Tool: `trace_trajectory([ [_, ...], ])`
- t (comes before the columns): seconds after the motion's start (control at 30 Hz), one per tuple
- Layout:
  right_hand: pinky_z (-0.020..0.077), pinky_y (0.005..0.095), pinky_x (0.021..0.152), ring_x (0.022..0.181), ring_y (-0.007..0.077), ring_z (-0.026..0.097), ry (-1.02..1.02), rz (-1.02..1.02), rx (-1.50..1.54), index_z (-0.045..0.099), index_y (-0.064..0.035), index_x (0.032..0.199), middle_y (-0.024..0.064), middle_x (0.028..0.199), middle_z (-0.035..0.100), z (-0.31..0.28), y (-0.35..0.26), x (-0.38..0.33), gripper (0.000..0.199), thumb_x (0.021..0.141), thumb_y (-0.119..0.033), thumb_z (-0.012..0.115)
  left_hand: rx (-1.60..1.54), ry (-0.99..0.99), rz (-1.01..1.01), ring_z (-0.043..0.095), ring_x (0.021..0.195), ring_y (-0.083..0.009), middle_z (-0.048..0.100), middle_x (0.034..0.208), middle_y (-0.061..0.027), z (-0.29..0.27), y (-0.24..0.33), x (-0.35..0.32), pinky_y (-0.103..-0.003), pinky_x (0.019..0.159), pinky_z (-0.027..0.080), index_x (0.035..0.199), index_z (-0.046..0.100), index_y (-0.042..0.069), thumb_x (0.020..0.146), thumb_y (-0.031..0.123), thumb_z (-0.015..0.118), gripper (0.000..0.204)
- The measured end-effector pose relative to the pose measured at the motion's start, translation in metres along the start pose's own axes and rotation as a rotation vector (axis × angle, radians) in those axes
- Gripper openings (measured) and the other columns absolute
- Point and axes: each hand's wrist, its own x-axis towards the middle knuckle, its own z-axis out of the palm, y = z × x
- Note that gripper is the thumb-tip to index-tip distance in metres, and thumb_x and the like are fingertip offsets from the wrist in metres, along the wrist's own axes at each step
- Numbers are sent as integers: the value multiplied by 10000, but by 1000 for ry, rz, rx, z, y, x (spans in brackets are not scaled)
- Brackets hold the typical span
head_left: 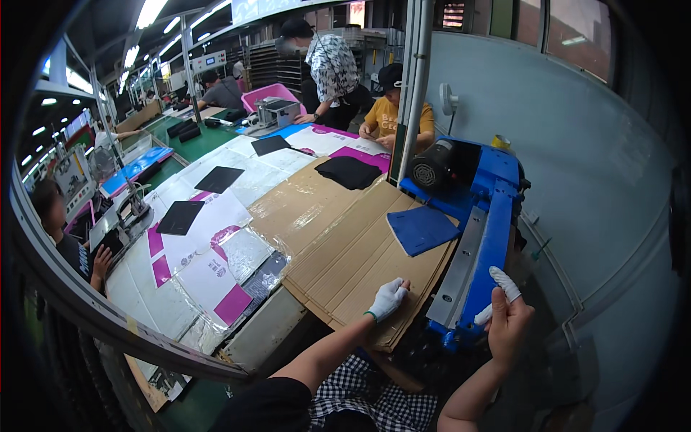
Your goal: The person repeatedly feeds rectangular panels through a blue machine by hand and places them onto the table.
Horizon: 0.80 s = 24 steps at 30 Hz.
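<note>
The left hand, in a white glove, lies flat and open on the near corner of the cardboard stack, fingers spread and pointing up and to the right. It grips nothing; it presses down on the top sheet.

The right hand is raised beside the near end of the blue machine, well to the right of the stack. It has white covers on 2 fingertips, and its fingers are loosely curled (whether it pinches anything small I cannot tell).

The stack lies on the bench with its long axis running from the person's near right toward the far left, and its right edge sits just beside the machine's grey metal bar. So the left hand is on the cardboard, and the right is nearer the machine than the sheets.

A blue cloth rests on the stack's far right part, and a black cloth at its far end. Beyond lie white and pink sheets with other people working.
</note>
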Motion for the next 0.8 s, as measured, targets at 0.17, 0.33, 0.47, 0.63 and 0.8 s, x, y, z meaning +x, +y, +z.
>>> trace_trajectory([
  [0.17, 292, 182, 327, 320, 78, 407, 7, 11, -28, 609, 83, 917, 39, 446, 491, 0, -5, 1, 308, 886, -216, 539, 15, -2, 24, 475, 623, -174, 508, 658, -50, -1, -4, 1, -284, 619, 405, 797, 532, 32, 902, 309, 411, 320],
  [0.33, 291, 182, 329, 318, 79, 399, 6, 15, -40, 610, 82, 893, 35, 440, 482, 0, -6, 2, 311, 887, -220, 538, 9, -1, 22, 477, 623, -176, 509, 658, -52, 0, -5, 2, -285, 619, 405, 799, 531, 30, 903, 311, 409, 323],
  [0.47, 291, 183, 332, 317, 79, 394, 11, 11, -57, 610, 82, 883, 33, 439, 478, 0, -3, 1, 314, 886, -224, 540, 25, -2, 24, 479, 622, -179, 511, 657, -53, 0, -8, 3, -286, 619, 406, 802, 532, 30, 904, 312, 407, 325],
  [0.63, 293, 182, 337, 321, 79, 402, 9, -5, -60, 610, 83, 884, 36, 444, 482, 0, -4, 2, 321, 885, -231, 543, 6, -6, 17, 483, 620, -184, 517, 656, -57, -1, -7, 3, -288, 623, 409, 805, 535, 30, 904, 310, 406, 323],
  [0.8, 298, 182, 339, 326, 80, 413, -3, 33, -58, 609, 84, 882, 40, 448, 486, 0, -6, 2, 325, 885, -235, 543, -8, -11, 6, 485, 622, -186, 521, 660, -57, -1, -2, 1, -285, 626, 410, 806, 535, 32, 905, 306, 401, 321],
])
